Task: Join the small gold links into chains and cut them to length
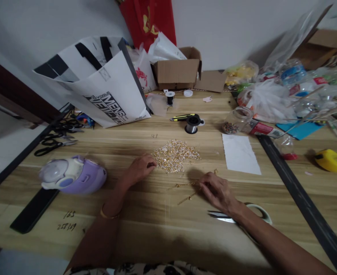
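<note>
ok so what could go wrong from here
The scissors lie under the right forearm, so a blade could nick the skin or the arm could shove them.

The loose pile of tiny gold and clear pieces sits right by the left hand; a bump might scatter it.

The gold chain trails in loose strands from the right hand, and could tangle.
</note>
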The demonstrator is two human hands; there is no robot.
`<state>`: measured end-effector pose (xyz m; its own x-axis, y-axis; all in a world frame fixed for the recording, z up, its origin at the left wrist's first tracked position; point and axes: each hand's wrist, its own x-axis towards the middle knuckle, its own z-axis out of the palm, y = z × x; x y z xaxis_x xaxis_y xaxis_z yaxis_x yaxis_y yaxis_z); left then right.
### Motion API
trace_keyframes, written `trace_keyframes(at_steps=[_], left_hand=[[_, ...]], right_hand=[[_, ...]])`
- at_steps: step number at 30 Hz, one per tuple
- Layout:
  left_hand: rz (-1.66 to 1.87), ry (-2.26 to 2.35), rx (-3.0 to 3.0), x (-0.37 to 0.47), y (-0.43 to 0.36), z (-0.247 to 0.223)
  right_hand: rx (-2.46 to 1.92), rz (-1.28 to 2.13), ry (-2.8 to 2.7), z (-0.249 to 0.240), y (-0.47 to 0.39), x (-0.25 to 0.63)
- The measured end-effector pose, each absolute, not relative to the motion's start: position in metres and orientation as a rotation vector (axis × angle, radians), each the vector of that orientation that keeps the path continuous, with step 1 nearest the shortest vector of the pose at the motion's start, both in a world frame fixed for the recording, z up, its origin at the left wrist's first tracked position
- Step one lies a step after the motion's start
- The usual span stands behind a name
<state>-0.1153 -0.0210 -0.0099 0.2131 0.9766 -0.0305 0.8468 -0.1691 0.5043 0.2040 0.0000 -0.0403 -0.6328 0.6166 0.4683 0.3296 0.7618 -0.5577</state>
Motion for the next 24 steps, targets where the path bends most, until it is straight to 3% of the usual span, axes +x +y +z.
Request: trace_keyframes(at_steps=[24], left_hand=[[0.537, 1.684, 2.076, -0.104, -0.021, -0.009]], right_hand=[[-0.697, 0.583, -2.289, -0.039, -0.001, 0.203]])
